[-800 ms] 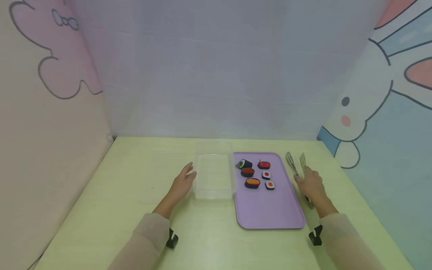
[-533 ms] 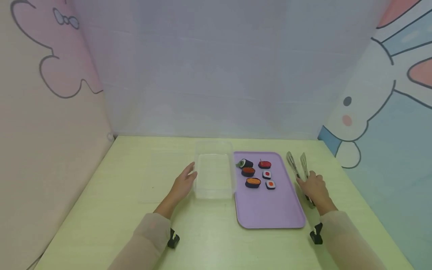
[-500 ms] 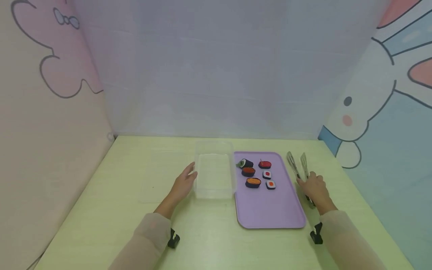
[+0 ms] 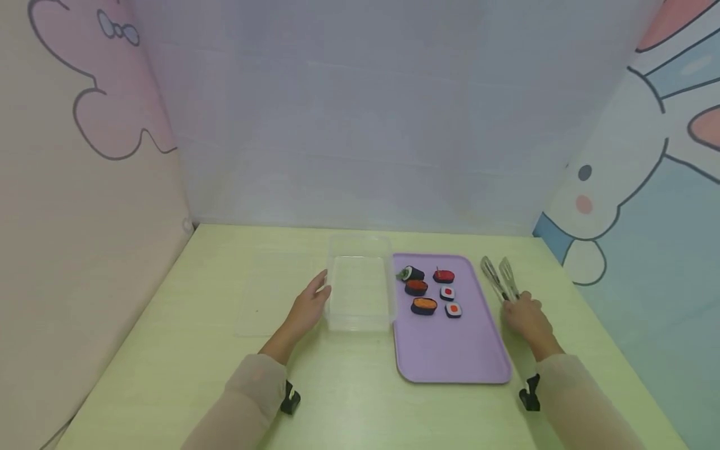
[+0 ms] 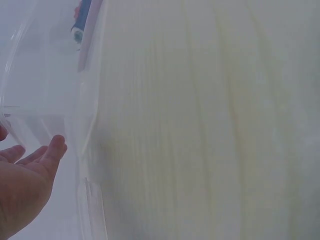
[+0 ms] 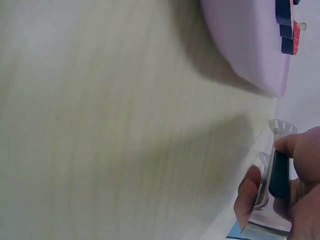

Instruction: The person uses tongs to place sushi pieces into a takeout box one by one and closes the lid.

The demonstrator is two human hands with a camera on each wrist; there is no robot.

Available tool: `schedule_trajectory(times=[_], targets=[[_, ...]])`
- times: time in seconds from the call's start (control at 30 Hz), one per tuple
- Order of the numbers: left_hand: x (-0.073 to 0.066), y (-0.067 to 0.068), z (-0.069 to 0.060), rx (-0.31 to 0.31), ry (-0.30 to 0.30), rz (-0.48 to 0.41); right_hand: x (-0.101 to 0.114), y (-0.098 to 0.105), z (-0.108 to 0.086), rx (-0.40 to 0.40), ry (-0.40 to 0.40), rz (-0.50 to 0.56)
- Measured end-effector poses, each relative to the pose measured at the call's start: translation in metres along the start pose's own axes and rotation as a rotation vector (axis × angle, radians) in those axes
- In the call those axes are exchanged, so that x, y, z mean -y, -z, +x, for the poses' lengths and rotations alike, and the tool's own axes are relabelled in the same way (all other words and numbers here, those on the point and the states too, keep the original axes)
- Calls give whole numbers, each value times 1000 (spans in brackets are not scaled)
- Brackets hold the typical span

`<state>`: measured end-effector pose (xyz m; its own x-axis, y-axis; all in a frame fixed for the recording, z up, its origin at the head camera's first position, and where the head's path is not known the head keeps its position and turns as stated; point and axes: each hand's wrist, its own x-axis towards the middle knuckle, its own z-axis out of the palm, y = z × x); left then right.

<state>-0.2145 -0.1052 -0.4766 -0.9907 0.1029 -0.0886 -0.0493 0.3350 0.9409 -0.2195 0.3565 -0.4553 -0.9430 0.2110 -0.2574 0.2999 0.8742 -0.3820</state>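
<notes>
The right hand (image 4: 529, 319) grips metal tongs (image 4: 490, 272) to the right of the purple tray (image 4: 450, 356); in the right wrist view its thumb and fingers curl round the tongs' dark handle pad (image 6: 279, 175). The left hand (image 4: 306, 309) rests with loosely extended fingers at the left wall of a clear plastic box (image 4: 360, 324). In the left wrist view, the left hand's fingers (image 5: 52, 150) are beside the box wall. Several sushi pieces lie on the tray, among them an orange-topped one (image 4: 424, 305), a red-topped one (image 4: 444, 275) and a green-ended roll (image 4: 412, 273).
A clear flat lid (image 4: 253, 312) lies on the table left of the box. The purple tray stands against the box's right side. Walls with printed cartoon figures border the table (image 4: 349, 400) at the left, back and right.
The right hand has shifted slightly down and to the right along the tongs, and the tongs' handle ends are now hidden by it. The left hand stays at the box; the view has shifted slightly.
</notes>
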Motion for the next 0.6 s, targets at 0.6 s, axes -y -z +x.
schedule_trajectory(times=[0.6], targets=[[1, 0, 0, 8, 6, -5, 17, 31, -16, -68, 342, -4]])
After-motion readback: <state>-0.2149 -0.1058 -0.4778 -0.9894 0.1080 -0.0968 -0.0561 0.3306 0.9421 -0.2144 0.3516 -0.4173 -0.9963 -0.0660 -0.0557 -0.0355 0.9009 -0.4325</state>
